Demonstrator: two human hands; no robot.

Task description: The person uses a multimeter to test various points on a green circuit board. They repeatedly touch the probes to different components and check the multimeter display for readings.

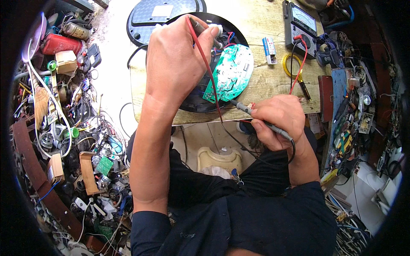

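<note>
A green circuit board (232, 70) lies tilted in the round black housing (198, 104) on the table. Around a grey test probe (200, 29), from which a red lead runs, the fingers of my left hand (177, 59) are closed above the housing; the probe's tip is hidden. In a pinch, my right hand (282, 117) holds a second grey test probe (245, 109) with a black lead. That probe's dark tip points at the board's lower edge; I cannot tell whether it touches. Red and blue wires (230, 37) show past the board's top edge.
An analogue multimeter (302, 25) stands at the table's far right, its leads trailing nearer. Close by lie a small box (269, 50) and a yellow-rimmed magnifying glass (292, 68). The round black cover (164, 19) is at the back. Cluttered electronic parts (81, 145) lie on both sides.
</note>
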